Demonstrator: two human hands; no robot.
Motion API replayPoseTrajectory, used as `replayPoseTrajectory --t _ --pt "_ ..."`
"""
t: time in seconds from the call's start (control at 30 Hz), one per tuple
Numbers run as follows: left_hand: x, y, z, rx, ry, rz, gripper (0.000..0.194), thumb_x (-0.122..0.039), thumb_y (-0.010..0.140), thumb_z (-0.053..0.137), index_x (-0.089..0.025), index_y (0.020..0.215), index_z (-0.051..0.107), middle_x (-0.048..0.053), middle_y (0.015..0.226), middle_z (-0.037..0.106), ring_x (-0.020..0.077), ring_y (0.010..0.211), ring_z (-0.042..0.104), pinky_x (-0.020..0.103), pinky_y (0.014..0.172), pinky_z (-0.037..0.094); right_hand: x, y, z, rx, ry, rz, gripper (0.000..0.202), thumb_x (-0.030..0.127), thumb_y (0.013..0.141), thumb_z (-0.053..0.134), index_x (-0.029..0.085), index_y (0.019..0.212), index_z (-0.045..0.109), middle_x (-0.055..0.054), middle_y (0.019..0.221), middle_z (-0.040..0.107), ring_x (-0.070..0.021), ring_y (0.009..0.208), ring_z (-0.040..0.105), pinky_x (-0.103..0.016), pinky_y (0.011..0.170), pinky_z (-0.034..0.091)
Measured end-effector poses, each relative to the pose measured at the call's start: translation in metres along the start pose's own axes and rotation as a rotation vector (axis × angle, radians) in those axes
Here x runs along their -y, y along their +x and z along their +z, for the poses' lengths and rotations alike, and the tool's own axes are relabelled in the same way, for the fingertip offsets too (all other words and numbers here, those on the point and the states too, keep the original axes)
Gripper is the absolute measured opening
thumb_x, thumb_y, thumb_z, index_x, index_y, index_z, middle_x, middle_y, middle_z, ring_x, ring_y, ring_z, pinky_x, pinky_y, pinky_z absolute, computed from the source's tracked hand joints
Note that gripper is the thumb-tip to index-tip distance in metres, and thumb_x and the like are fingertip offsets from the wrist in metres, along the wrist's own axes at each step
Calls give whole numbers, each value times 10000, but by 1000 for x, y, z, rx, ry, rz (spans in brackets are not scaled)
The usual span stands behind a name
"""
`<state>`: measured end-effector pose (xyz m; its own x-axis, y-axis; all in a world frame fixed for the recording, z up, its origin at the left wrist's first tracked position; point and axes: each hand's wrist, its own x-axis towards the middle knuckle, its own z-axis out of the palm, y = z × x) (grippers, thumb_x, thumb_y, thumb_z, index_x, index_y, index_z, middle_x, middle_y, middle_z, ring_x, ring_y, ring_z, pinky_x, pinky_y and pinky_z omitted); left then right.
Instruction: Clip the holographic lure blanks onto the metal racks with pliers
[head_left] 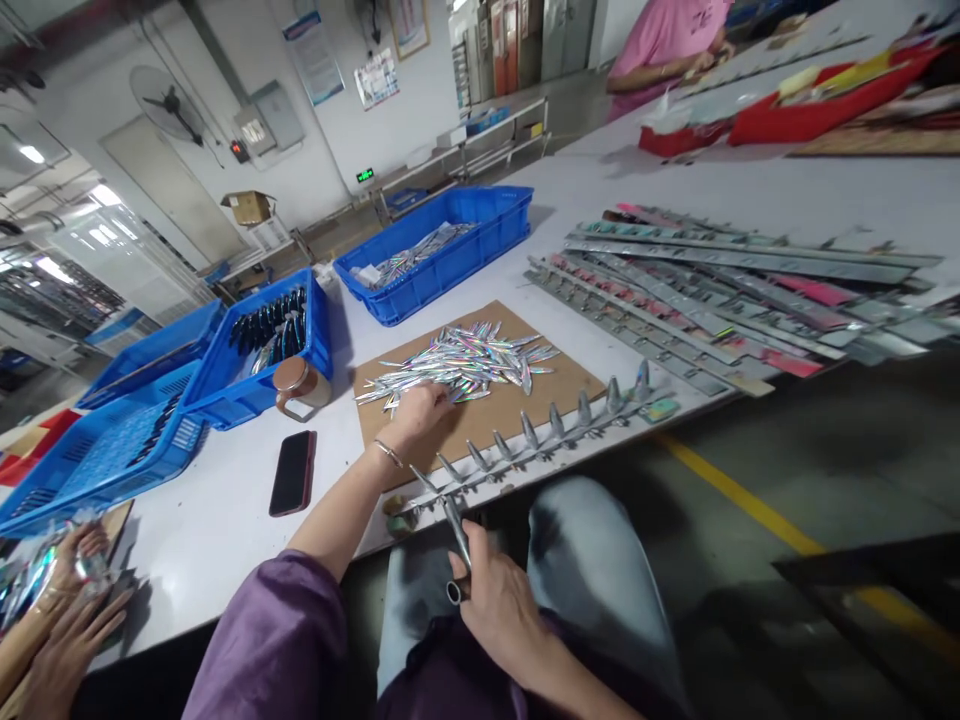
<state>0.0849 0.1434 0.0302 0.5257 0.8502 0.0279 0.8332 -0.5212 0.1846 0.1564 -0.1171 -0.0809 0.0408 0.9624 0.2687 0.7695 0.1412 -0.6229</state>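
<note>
My left hand (pixel 421 408) is at the near edge of a pile of shiny silver slivers (pixel 469 362) on a brown board (pixel 562 375). Its fingers are pressed together, and what they hold, if anything, is too small to make out. My right hand (pixel 491 595) is wrapped round a metal tool (pixel 456 530) over my lap. The tool's tip meets the left end of a metal rail (pixel 517 465) along the table's front edge. A row of grey pointed pieces (pixel 529 428) stands on that rail.
Stacked metal strips (pixel 705 290) lie at the right. Blue crates (pixel 450 265), a lidded mug (pixel 300 388) and a phone (pixel 292 473) are at the left. Another person's hands (pixel 79 590) are at far left; a person in pink (pixel 664 50) is behind red trays (pixel 821 110).
</note>
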Motion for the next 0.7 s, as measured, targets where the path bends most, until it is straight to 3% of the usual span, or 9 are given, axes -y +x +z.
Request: replayPoseTrajectory --t 0.17,0.3,0.4,0.53,0.6,0.7 --pt "-15 22 2 92 82 -71 89 -134 883 667 -139 836 743 153 927 760 266 890 714 338 837 534 0 0 8 2 -61 -20 298 106 969 514 137 1261 570 -110 914 773 -278 786 760 -349 715 522" --pt "-9 16 -3 71 31 -61 147 -87 874 592 -154 821 712 98 854 740 210 813 683 300 800 512 4 6 -2 53 -81 -24 306 101 960 545 136 1261 586 -113 934 776 -272 795 764 -340 717 511" --pt "6 -9 -7 24 -257 -62 99 -169 897 573 -165 850 659 29 760 690 151 682 611 251 685 478 4 10 -13 79 -69 -29 293 95 950 544 152 1232 597 -108 939 782 -272 810 766 -338 719 506" --pt "33 -63 -19 -74 -750 -56 94 -258 864 601 -165 874 611 -13 737 636 113 653 547 216 638 424 -5 4 -24 35 17 -67 313 122 958 493 155 1257 581 -119 960 784 -264 818 754 -345 746 506" --pt "45 -93 -29 -88 -767 -99 142 -287 844 643 -152 890 640 -18 719 618 106 642 522 212 613 388 -9 -3 -26 23 140 -39 314 183 968 479 167 1267 574 -117 946 780 -269 814 744 -356 734 504" --pt "59 -131 -43 -50 -685 -188 185 -315 852 671 -136 900 681 -19 677 602 100 592 483 218 561 343 -6 -9 -30 80 503 129 262 339 966 533 206 1185 587 -65 855 748 -248 741 709 -347 677 492"
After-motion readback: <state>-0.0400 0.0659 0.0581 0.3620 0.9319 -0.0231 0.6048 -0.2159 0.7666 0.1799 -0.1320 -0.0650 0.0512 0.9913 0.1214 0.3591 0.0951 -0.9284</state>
